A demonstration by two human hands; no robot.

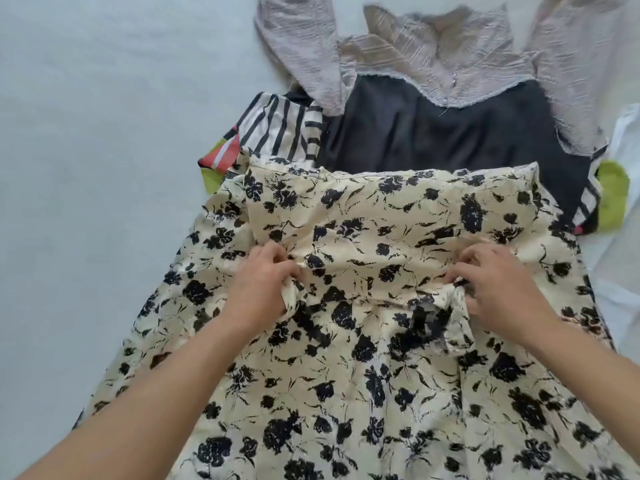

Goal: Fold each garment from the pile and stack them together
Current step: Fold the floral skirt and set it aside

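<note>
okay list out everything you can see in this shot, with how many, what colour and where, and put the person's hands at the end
floral dress: one, cream with black flowers, spread across the centre and bottom, its top edge over the other clothes
black garment: one, black, above the floral dress
textured top: one, pale grey-pink, at the top, its hem over the black garment
striped garment: one, black and white stripes with red and lime patches, under the black garment, showing at both sides
white fabric: one, white, at the right edge
surface: one, pale grey, under everything
left hand: one, grips a bunch of the floral dress, left of centre
right hand: one, grips the floral dress, right of centre
</note>
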